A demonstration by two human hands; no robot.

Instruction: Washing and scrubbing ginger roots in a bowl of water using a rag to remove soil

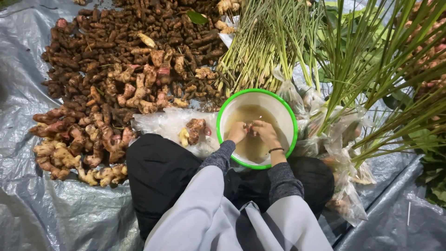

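A white bowl with a green rim [223,109] sits in front of my knees and holds cloudy brown water. Both hands are inside it. My left hand [237,132] and my right hand [265,133] meet over the water, fingertips together around a small pinkish root piece [249,126]. The fingers hide most of it. A dark band circles my right wrist. Two washed root pieces [193,130] lie on a clear plastic bag [162,122] just left of the bowl.
A large heap of dark brown roots [130,46] and paler ginger-like roots [79,144] covers the grey tarp [46,209] to the left. Lemongrass bundles [265,46] and long green stalks in plastic bags [339,139] lie behind and to the right.
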